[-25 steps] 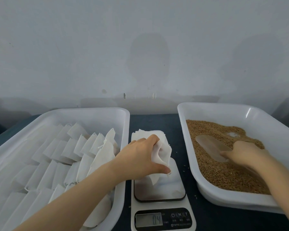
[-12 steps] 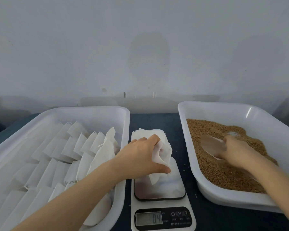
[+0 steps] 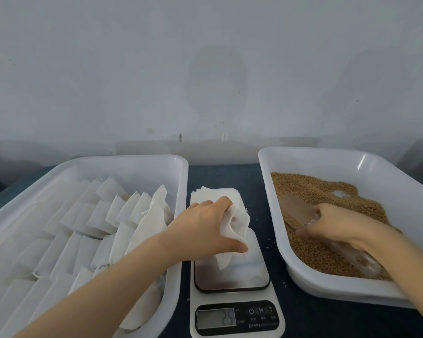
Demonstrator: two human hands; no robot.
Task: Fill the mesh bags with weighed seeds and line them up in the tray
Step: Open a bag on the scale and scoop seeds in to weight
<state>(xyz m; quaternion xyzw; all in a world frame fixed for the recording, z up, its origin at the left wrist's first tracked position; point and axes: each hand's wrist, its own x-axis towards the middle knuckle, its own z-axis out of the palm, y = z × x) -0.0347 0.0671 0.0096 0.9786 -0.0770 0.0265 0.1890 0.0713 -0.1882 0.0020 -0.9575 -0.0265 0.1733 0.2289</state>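
Status: mid-batch, imo. L tray (image 3: pixel 132 159) has several rows of bags (image 3: pixel 103 215) leaning on each other and filling most of it. The far strip by the back wall is bare, so there's room. I can't see seeds through the cloth, so "filled" is my guess. Stack (image 3: pixel 215 193) of flat empties sits on the table (image 3: pixel 230 174) just behind the scale (image 3: pixel 242 274), so more to go. R tray (image 3: pixel 327 289) holds plenty of seeds (image 3: pixel 315 252).

Current bag (image 3: pixel 238 223): L hand (image 3: pixel 205 230) pinches its top edge, thumb under, fingers curled over, mouth bunched. Bag hangs over the scale plate. Lower corner is touching or nrly touching it, can't tell which. Cloth is white, thin, limp and creased. No bulge, so empty afaict. Display (image 3: pixel 216 318) shows 25, decimal pt not legible.

R hand (image 3: pixel 340 228) is wrapped round the scoop (image 3: pixel 296 211) handle, fingers closed on it. Scoop is clear plastic and lies low in the seeds near the tray's inner wall. Can't tell how much is in it.

To do on this bag: scoop, fill, check wt, close, line up in L tray. A few stray grains (image 3: pixel 274 242) on the table by the scale.
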